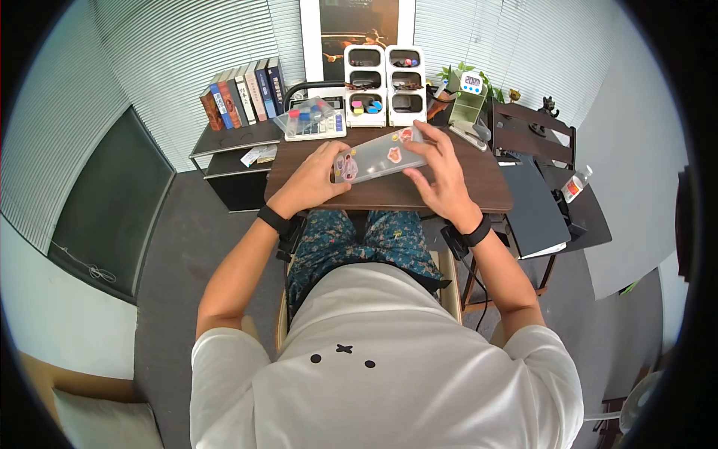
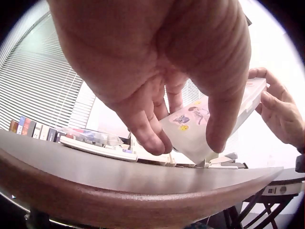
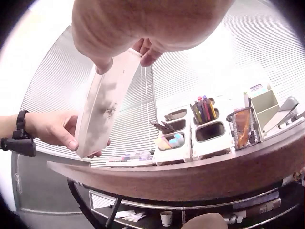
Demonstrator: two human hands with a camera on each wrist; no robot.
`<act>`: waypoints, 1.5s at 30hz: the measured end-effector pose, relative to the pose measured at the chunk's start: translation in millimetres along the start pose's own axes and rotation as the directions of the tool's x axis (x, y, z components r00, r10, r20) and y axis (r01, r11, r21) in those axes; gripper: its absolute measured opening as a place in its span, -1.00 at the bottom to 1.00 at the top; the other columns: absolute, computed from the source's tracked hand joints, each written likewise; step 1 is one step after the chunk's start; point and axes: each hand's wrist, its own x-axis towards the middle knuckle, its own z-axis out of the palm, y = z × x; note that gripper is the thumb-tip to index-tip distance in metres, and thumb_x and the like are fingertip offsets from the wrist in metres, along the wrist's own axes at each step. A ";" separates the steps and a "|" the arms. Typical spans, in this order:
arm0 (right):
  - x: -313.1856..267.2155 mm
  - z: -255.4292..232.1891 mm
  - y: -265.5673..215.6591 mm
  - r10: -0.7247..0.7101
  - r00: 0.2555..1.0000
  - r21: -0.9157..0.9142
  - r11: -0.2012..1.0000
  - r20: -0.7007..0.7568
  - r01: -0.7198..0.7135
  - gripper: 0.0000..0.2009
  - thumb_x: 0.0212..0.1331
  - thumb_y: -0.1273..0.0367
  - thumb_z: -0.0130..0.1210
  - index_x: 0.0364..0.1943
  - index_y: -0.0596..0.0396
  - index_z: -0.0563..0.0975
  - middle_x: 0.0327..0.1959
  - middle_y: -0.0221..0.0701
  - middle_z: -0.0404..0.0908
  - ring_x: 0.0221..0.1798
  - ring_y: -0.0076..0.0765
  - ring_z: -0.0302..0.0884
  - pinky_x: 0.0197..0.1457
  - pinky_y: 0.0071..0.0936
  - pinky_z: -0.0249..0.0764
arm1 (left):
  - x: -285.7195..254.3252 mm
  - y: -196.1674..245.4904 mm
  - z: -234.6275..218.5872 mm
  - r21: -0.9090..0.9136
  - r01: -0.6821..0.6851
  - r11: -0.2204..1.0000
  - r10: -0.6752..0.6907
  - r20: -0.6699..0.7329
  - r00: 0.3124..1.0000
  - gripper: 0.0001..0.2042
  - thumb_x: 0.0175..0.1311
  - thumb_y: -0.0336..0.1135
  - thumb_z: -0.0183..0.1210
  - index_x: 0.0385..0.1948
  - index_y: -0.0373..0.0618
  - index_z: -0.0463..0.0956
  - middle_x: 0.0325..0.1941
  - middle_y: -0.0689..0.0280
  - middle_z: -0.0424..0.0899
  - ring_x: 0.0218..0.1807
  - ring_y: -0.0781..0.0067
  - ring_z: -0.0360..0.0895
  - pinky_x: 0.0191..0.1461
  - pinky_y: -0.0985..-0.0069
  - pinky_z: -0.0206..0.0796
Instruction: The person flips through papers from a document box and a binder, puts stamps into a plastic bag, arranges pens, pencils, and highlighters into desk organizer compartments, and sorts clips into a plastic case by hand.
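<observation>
head view — hands (image 1: 310, 179) (image 1: 447, 176) grip a translucent stickered box (image 1: 372, 160) — probably plastic

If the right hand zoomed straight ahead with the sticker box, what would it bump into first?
Probably the white organiser: the right hand, holding the sticker box, points that way. But it's raised, and depth is unclear, so it might pass over.

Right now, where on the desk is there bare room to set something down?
In the head view, the desk is bare between the right hand and the right edge; between the box and the near edge; and, smaller, between the left hand and calculator. Its back is crowded: calculator, white organizers, green holder.
</observation>
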 end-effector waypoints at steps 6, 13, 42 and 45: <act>-11.1 5.4 14.8 0.118 0.988 0.000 0.993 0.104 -0.119 -0.55 0.09 0.56 0.42 0.07 0.11 0.50 0.46 -0.07 0.41 0.33 0.18 0.45 0.29 -0.10 0.53 | 0.3 10.7 -18.2 0.108 -0.012 0.994 0.024 -0.116 0.993 -0.35 0.12 -0.48 0.42 0.34 -0.12 0.44 0.29 0.15 0.53 0.24 0.10 0.57 0.29 0.27 0.48; -13.9 15.8 33.0 0.265 0.962 -0.012 0.964 0.071 -0.265 -0.54 0.04 0.54 0.46 0.00 0.09 0.45 0.02 -0.19 0.57 0.14 0.13 0.48 0.23 -0.12 0.46 | 3.1 19.0 -22.0 -0.010 -0.069 0.998 0.067 -0.149 0.987 -0.21 0.14 -0.48 0.41 0.51 -0.01 0.32 0.41 0.16 0.41 0.29 0.16 0.54 0.31 0.28 0.45; -27.9 -32.3 65.0 0.572 0.785 -0.436 0.785 0.239 -0.439 -0.53 0.10 0.25 0.47 0.01 0.04 0.48 0.05 -0.10 0.66 0.20 0.19 0.61 0.21 0.06 0.58 | -2.6 -13.1 -11.2 0.057 0.116 0.992 -0.127 0.233 0.964 -0.31 0.32 -0.26 0.41 0.48 -0.19 0.35 0.40 0.00 0.46 0.40 -0.02 0.49 0.47 0.21 0.35; -37.9 -70.6 85.8 0.689 0.714 -0.621 0.615 0.124 -0.486 -0.52 0.15 0.22 0.39 0.05 0.15 0.48 0.00 0.01 0.70 0.13 0.23 0.68 0.13 0.07 0.64 | -2.6 -17.4 -12.6 0.090 0.099 0.991 -0.119 0.245 0.962 -0.35 0.33 -0.24 0.40 0.43 -0.23 0.40 0.39 0.01 0.49 0.40 -0.02 0.48 0.48 0.21 0.34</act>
